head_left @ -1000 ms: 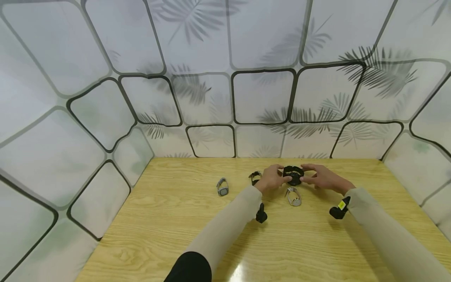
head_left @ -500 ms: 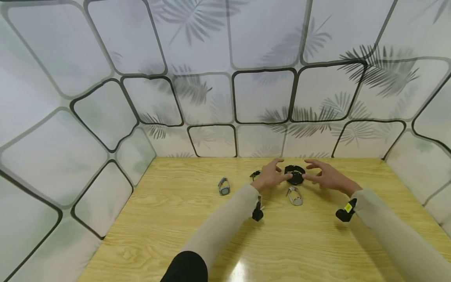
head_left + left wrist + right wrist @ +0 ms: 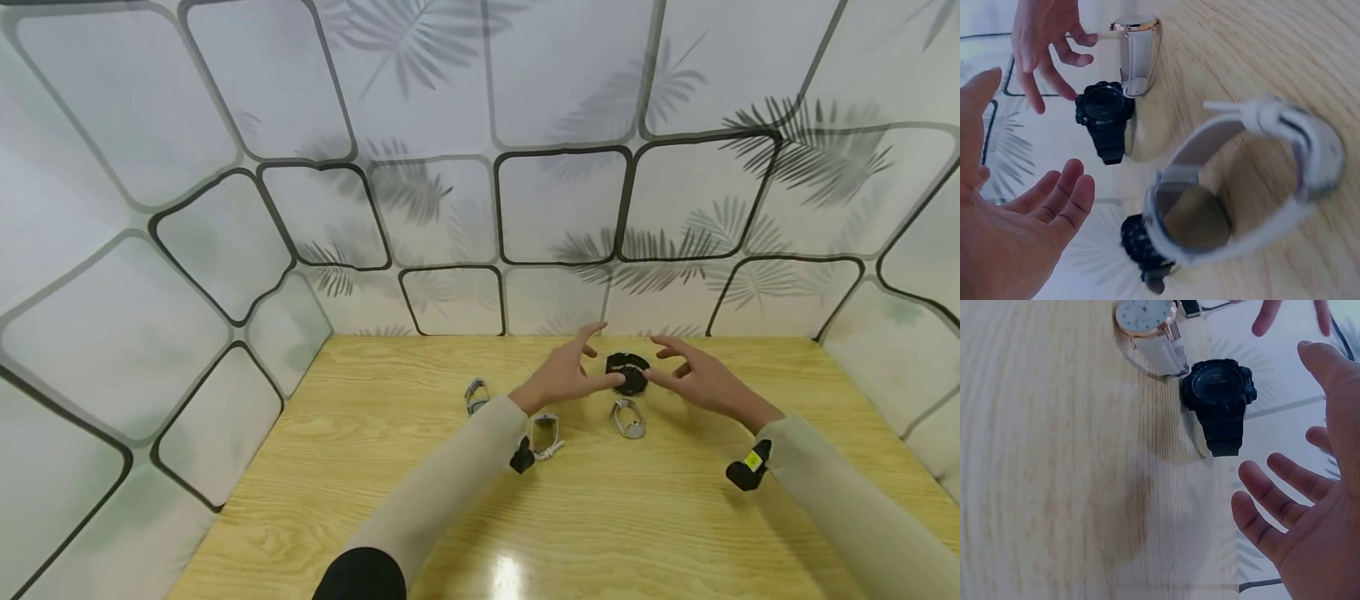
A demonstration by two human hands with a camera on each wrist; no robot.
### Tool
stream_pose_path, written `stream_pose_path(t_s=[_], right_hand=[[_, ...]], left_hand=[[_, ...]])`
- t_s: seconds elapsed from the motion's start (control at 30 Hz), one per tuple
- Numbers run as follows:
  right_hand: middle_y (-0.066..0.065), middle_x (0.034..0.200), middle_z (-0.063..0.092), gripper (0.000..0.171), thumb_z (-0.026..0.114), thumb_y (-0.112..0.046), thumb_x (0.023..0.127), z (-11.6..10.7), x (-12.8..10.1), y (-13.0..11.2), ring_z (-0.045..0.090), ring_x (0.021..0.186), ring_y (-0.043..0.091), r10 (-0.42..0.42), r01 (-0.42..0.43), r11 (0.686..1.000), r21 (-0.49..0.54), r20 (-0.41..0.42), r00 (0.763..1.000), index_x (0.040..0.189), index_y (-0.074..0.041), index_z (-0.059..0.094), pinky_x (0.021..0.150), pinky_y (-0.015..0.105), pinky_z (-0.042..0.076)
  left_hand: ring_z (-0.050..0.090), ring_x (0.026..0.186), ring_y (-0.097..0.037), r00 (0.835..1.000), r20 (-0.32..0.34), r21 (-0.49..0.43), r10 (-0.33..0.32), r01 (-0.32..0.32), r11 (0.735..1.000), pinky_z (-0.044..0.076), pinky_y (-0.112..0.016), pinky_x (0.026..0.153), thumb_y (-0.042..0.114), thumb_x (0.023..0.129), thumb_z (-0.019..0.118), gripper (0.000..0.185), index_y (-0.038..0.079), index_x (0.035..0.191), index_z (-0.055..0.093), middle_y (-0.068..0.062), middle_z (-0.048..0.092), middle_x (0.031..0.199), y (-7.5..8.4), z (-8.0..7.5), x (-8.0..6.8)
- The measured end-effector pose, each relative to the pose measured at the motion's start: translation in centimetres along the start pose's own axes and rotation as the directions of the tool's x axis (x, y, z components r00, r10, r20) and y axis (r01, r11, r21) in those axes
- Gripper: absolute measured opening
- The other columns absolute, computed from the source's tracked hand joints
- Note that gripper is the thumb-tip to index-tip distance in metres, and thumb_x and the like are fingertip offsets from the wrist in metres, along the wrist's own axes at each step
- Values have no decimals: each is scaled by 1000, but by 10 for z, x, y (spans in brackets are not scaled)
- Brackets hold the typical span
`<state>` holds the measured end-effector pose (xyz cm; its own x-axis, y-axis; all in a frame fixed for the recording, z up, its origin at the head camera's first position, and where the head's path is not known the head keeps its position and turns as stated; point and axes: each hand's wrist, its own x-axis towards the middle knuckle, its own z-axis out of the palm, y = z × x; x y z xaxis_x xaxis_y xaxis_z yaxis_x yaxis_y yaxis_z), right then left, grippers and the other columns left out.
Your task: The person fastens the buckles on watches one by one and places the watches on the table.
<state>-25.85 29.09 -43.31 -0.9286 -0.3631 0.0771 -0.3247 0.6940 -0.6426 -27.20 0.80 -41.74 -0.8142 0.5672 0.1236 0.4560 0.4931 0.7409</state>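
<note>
From the head view: black watch point(image 3: 627, 372) on the wooden table point(image 3: 420, 517), near the far edge and a little right of the middle, strap closed in a loop. Left hand point(image 3: 572, 373) just to its left, fingers spread and straight, one fingertip at the watch's edge, touching or not, cannot tell; nothing gripped. Right hand point(image 3: 690, 375) just to the right, fingers likewise apart and relaxed, holding nothing. Pale rose-gold watch point(image 3: 626, 418) lying just nearer than the black one. White watch point(image 3: 545, 433) beside the left sleeve point(image 3: 450, 483), grey watch point(image 3: 476, 393) farther left, half hidden by that sleeve. Over to the left wrist view: white watch point(image 3: 1247, 187) big and blurred in the foreground, on its side with its strap looped; past it the black watch point(image 3: 1105, 120) standing on edge, dial facing the lens, and the rose-gold watch point(image 3: 1138, 53) close by it. Another dark watch point(image 3: 1141, 247) peeking out behind the white one. Left hand point(image 3: 1016, 231) open, palm bare, off the black watch; right hand point(image 3: 1044, 37) at the top, fingers hanging loose. Now the right wrist view: black watch point(image 3: 1219, 403) near the table's far edge, rose-gold watch point(image 3: 1150, 331) touching or nearly touching its corner. Right hand point(image 3: 1310, 519) wide open, fingers apart, clear of the black watch, empty.
</note>
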Motion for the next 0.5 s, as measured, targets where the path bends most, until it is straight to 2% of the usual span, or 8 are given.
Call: stream_pose_path(t_s=[0.13, 0.2, 0.27, 0.37, 0.5], right_hand=[[29, 145, 51, 77, 64, -45, 102, 2, -9, -3, 66, 105, 38, -25, 25, 1000, -19, -19, 999, 162, -9, 30, 69, 44, 58], [29, 144, 51, 77, 65, -43, 102, 4, -12, -4, 66, 104, 37, -39, 39, 999, -19, -29, 999, 161, -9, 31, 69, 43, 57], [28, 144, 52, 76, 66, -42, 101, 5, -15, -5, 66, 103, 36, -59, 58, 998, -22, -41, 997, 161, -10, 32, 68, 41, 57], [26, 144, 52, 75, 68, -39, 101, 7, -19, -6, 66, 101, 32, -94, 92, 995, -31, -63, 994, 161, -12, 33, 68, 38, 55], [23, 143, 53, 75, 70, -37, 100, 9, -25, -8, 65, 96, 25, -129, 125, 991, -54, -91, 987, 161, -13, 34, 69, 36, 55]], left_hand=[[65, 75, -11, 998, -4, 24, 63, -63, 998, 54, -24, 67, 47, 95, 72, 90, 43, 163, 14, -15, 54, 144, 0, -6, -11], [65, 78, -13, 996, -5, 43, 88, -88, 995, 54, -25, 68, 48, 94, 73, 91, 44, 163, 14, -12, 52, 148, 1, -10, -19], [64, 89, -14, 994, -8, 77, 111, -110, 991, 55, -28, 71, 50, 93, 73, 92, 44, 163, 14, -8, 48, 152, 1, -14, -27], [61, 115, -18, 991, -9, 176, 133, -129, 976, 57, -38, 85, 57, 92, 71, 93, 45, 163, 11, -4, 40, 159, -1, -21, -41], [53, 135, -26, 994, -22, 303, 111, -99, 948, 54, -51, 97, 66, 91, 68, 96, 48, 162, 6, -7, 40, 159, -6, -29, -66]])
